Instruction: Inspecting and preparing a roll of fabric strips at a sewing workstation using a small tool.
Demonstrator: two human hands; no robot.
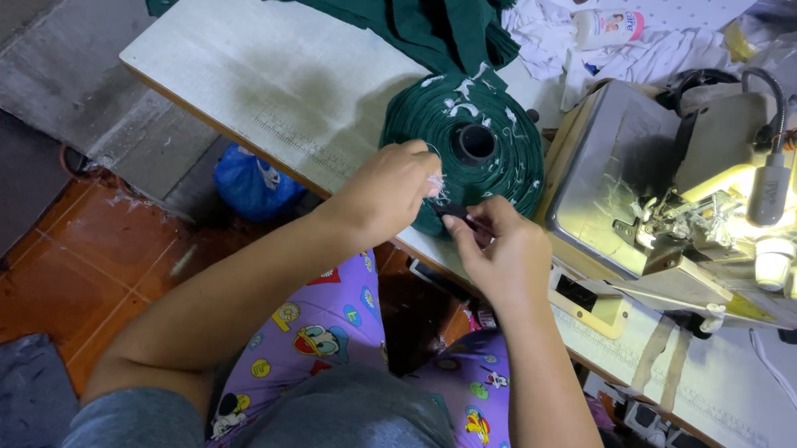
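Observation:
A large roll of dark green fabric tape lies flat on the white table, its black core hole facing up. My left hand pinches at the roll's near edge, fingers closed on a bit of white thread or the tape end. My right hand sits just right of it, thumb and fingers pinched on the tape's dark end at the roll's rim. White scraps cling to the roll's top.
A sewing machine with a lit lamp stands right of the roll. Dark green cloth and white cloth are heaped at the table's far side, with a small bottle. A blue bag lies on the orange floor.

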